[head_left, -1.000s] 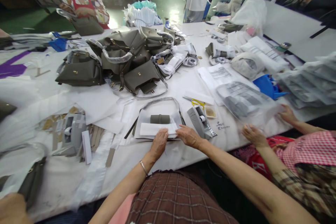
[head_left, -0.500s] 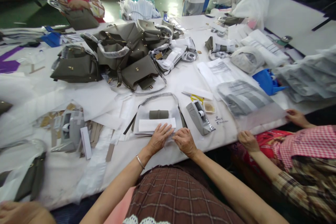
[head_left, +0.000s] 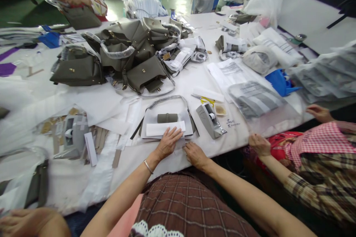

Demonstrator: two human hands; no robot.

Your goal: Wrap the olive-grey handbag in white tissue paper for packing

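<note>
A dark olive handbag [head_left: 142, 125] lies in front of me, its front covered with white wrapping and its strap in clear plastic. Across the wrapping sits a white paper strip [head_left: 158, 129], just below a small olive roll-shaped piece [head_left: 167, 118]. My left hand [head_left: 168, 143] rests on the strip's right end and the bag's lower edge, fingers stretched out. Beside it, close to the table edge, my right hand [head_left: 195, 154] has its fingers pinched together by a translucent piece [head_left: 179, 143]; what they hold is too small to make out. A grey tape dispenser [head_left: 210, 121] stands right of the bag.
Several olive handbags [head_left: 141, 71] are piled beyond. Yellow-handled scissors [head_left: 207, 100] and a small dish [head_left: 220, 109] lie near the dispenser. Another tape dispenser [head_left: 73, 135] stands left among card strips. A co-worker's hands [head_left: 260, 145] are at the right, near a plastic-bagged item [head_left: 256, 100].
My right hand has moved slightly down and toward me, away from the bag's edge. My left hand stays on the bag. The co-worker's right-side hand has let go of the plastic bag.
</note>
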